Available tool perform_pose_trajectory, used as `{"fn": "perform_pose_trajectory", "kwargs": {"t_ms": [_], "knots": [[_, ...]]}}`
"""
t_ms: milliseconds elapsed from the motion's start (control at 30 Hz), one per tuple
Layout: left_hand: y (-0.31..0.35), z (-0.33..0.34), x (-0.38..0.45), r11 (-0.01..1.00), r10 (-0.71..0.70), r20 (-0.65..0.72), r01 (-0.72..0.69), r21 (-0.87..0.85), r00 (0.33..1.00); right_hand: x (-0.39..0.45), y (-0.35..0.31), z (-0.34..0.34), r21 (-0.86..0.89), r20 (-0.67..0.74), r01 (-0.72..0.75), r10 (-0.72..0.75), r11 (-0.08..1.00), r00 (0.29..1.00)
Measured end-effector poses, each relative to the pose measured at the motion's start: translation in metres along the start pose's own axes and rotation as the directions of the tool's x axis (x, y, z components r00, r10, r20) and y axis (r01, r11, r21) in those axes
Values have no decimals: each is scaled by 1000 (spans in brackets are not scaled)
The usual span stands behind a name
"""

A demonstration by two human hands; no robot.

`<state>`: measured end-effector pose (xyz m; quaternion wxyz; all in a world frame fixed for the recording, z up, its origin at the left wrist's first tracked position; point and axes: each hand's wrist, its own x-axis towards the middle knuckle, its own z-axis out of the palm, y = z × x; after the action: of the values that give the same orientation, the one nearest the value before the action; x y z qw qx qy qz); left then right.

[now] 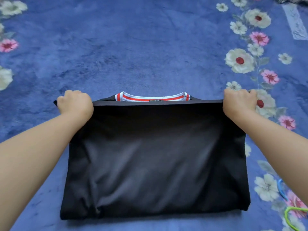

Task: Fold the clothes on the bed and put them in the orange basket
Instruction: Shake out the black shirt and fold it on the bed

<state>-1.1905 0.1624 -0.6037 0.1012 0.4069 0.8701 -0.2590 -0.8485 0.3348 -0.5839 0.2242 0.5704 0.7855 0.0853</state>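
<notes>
A black shirt (155, 160) with a white-and-red striped collar (152, 97) lies on the blue floral bedspread (133, 47), folded in half so its hem edge sits just below the collar. My left hand (75, 102) grips the hem's left corner with curled fingers. My right hand (239, 101) grips the right corner the same way. The hem is stretched taut between both hands. The orange basket is out of view.
Blue (281, 189) and green (290, 217) plastic hangers lie at the lower right edge. A grey piece of cloth (293, 0) shows in the top right corner. Open bedspread stretches beyond the shirt.
</notes>
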Motion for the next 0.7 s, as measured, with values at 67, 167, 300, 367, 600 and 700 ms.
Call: {"fn": "perform_pose_trajectory", "kwargs": {"t_ms": [67,167,300,367,600,700], "knots": [[10,2,17,997,-67,37,69,-34,997,20,-4,9,13,37,-16,16,1000,999],[16,10,34,996,-79,16,79,-50,997,39,-7,23,51,45,-58,56,997,997],[17,18,52,996,-89,-17,89,-13,996,58,-11,33,69,25,-50,48,996,999],[18,19,60,995,-103,-25,103,0,994,68,-15,36,64,38,-53,51,997,998],[25,35,63,959,-199,-144,162,-232,969,71,-28,60,268,49,-138,130,953,990],[29,39,55,895,-190,-361,10,-446,913,71,-24,65,454,31,-174,179,874,983]]}}
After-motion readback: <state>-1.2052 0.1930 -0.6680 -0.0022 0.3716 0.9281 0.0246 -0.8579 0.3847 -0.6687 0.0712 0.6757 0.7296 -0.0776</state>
